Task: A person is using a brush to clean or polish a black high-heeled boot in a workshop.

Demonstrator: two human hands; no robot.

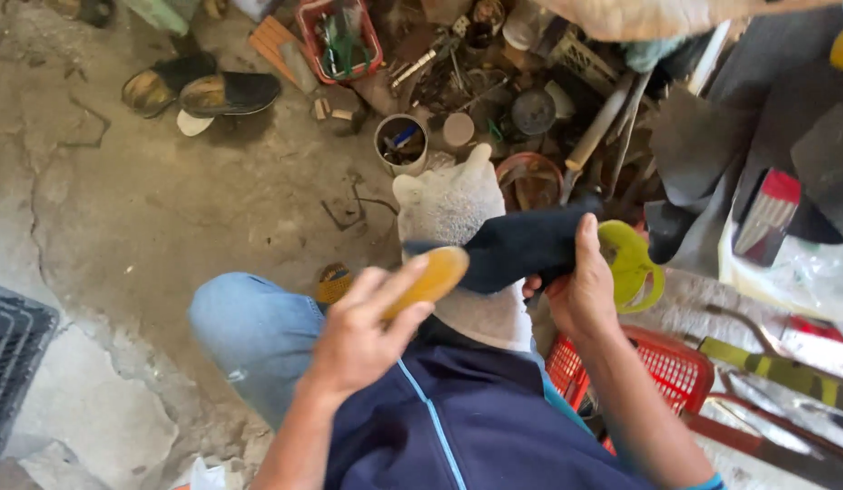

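Above the lap, a yellowish wooden-backed brush (430, 279) is gripped in the left hand (358, 336), fingers closed along its back, and it is laid against a dark shoe (521, 247) just over a pale grey cloth (458, 218) draped on the knee. At its other end the dark shoe is clamped by the right hand (580, 290), thumb pressed on top. Beyond the hands, a cracked concrete floor (149, 200), a pair of worn sandals (203, 86), a small tin of odds and ends (401, 143) and a red plastic basket (657, 363) near the right forearm can be seen.
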